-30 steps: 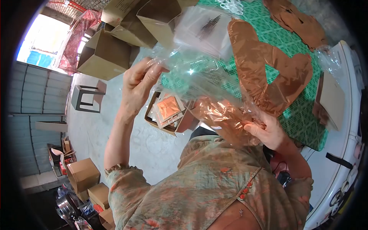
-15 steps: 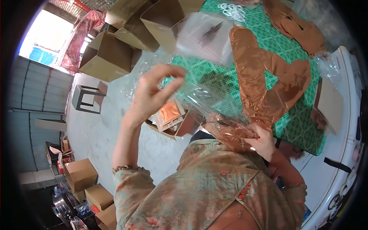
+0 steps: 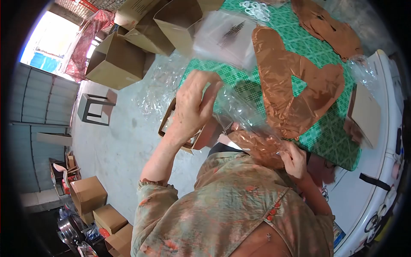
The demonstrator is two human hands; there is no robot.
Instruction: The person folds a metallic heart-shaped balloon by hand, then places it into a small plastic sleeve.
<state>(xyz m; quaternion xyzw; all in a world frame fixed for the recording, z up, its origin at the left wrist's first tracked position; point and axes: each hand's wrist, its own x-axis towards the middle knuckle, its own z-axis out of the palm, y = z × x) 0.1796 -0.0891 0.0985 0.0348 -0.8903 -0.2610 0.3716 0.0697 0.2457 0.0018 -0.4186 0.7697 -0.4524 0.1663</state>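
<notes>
Right hand (image 3: 294,160) closed on crumpled copper-coloured foil (image 3: 257,144) in a clear plastic bag (image 3: 242,107), left hand (image 3: 192,100) curled at the bag's other end, its grip unclear, flat copper-coloured foil shape (image 3: 284,100) beyond the right hand.

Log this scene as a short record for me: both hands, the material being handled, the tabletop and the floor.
Left hand: raised, fingers curled near the upper end of the clear plastic bag; grip unclear
Right hand: gripping crumpled copper-coloured foil and plastic
Foil inside bag: cannot tell
Tabletop: green checked cloth, flat foil shape with triangular hole, white rings, clear plastic sheets
Floor: large open cardboard box
</notes>
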